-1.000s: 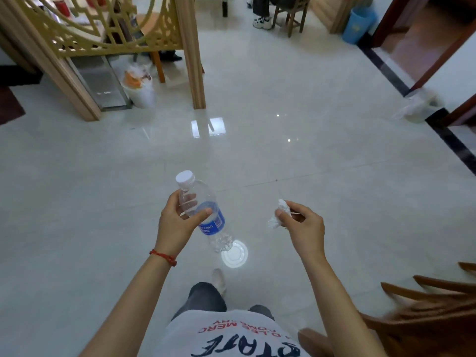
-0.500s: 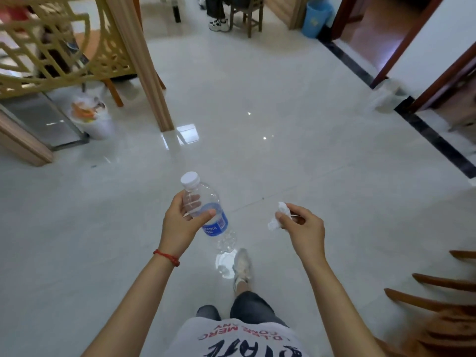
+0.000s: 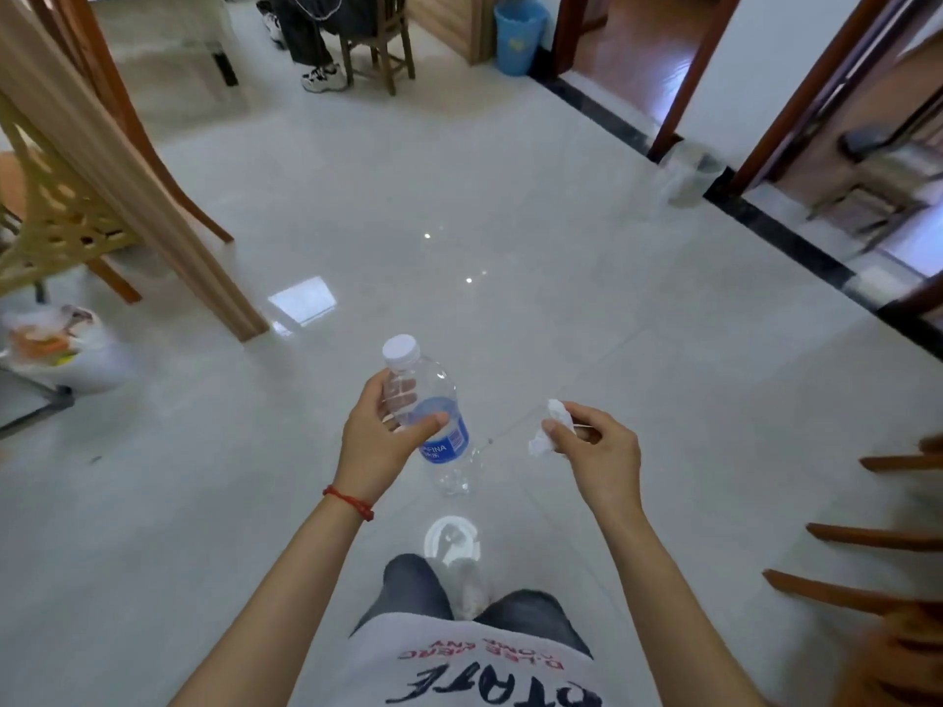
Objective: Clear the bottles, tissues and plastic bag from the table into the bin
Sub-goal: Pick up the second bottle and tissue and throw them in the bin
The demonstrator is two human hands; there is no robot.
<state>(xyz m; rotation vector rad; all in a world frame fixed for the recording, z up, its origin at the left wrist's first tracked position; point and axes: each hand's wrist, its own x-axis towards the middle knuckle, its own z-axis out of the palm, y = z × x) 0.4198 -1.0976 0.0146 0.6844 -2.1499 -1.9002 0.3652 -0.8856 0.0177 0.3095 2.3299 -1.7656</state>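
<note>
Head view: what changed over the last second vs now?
The person walked forward and the view swung right: the wooden screen post and white bag slid left, while the blue bin and clear-lined bin drew nearer. Nothing was picked up or released. The left hand still grips the water bottle; the right hand still pinches the crumpled tissue.

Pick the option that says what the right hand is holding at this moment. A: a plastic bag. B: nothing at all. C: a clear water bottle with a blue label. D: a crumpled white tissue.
D: the right hand pinches a crumpled white tissue at its fingertips, while the clear bottle with the blue label and white cap is gripped by the left hand.
</note>
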